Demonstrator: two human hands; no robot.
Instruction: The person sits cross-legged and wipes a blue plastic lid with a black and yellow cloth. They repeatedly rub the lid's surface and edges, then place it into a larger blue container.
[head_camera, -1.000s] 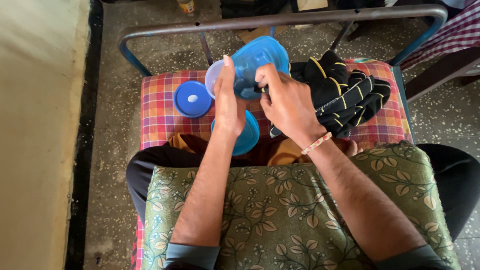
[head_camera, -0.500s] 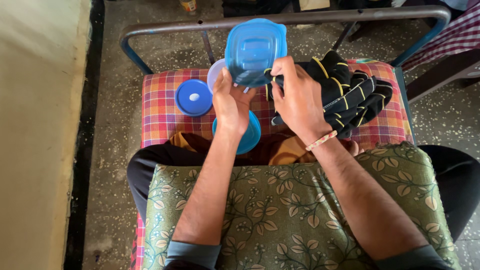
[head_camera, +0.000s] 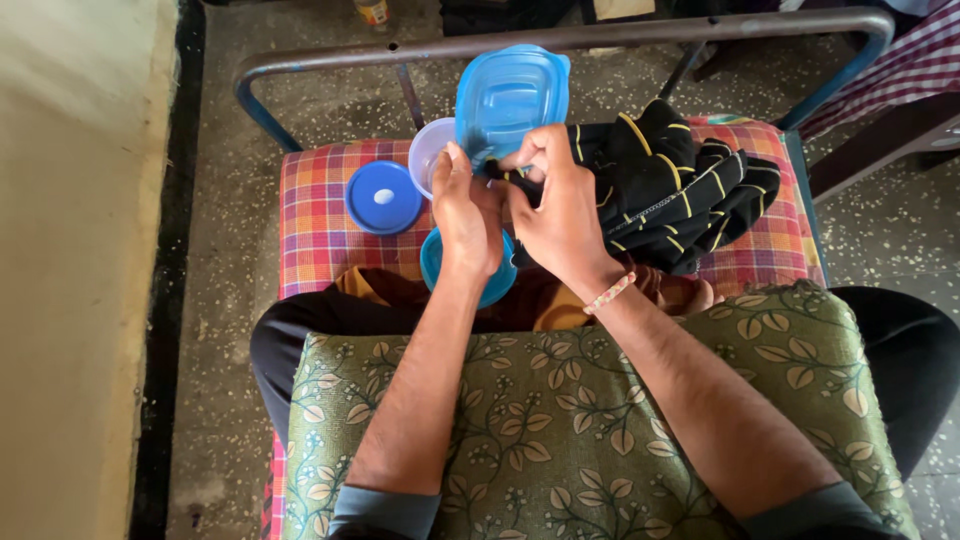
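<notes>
We grip the blue lid (head_camera: 510, 98) upright above the checked cushion (head_camera: 320, 225), left hand (head_camera: 465, 215) and right hand (head_camera: 560, 210) pinching its lower edge. A round blue lid (head_camera: 383, 197) lies left, black striped cloth (head_camera: 680, 190) right. The lid now stands slightly straighter than before.

A speckled grey stone floor (head_camera: 300, 75) fills the upper part of the view, lit by soft daylight. A pale cream wall (head_camera: 70, 270) runs down the left side, with a dark strip along its base. A metal bed frame (head_camera: 560, 40) with a grey rail and blue-painted corners crosses the top, holding a mattress in a red, yellow and blue checked cover (head_camera: 315, 225)
</notes>
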